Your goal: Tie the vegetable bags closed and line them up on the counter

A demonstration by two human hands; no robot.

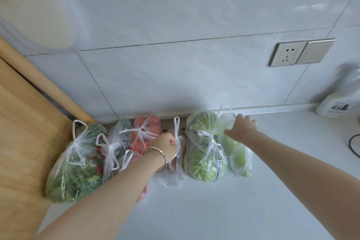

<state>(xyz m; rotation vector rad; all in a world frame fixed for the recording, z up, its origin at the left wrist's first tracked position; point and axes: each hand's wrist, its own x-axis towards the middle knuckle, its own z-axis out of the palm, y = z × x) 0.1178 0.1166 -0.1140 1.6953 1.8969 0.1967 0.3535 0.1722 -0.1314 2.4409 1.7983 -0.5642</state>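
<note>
Several clear plastic vegetable bags stand in a row along the wall on the white counter (214,210). From the left: a knotted bag of leafy greens (74,169), a smaller knotted bag (113,148), a knotted bag of red tomatoes (144,132), a pale bag (178,163), a knotted cabbage bag (204,154) and a bag of light green vegetables (240,160). My left hand (168,147), with a bracelet at the wrist, is closed on the pale bag's tied neck. My right hand (242,127) grips the top of the light green bag, whose handles stick up.
A wooden board (25,132) lies at the left beside the greens. A wall socket (288,53) sits on the tiled wall. A white bottle (337,107) stands at the far right, with a black cable (352,145) near the counter's right edge.
</note>
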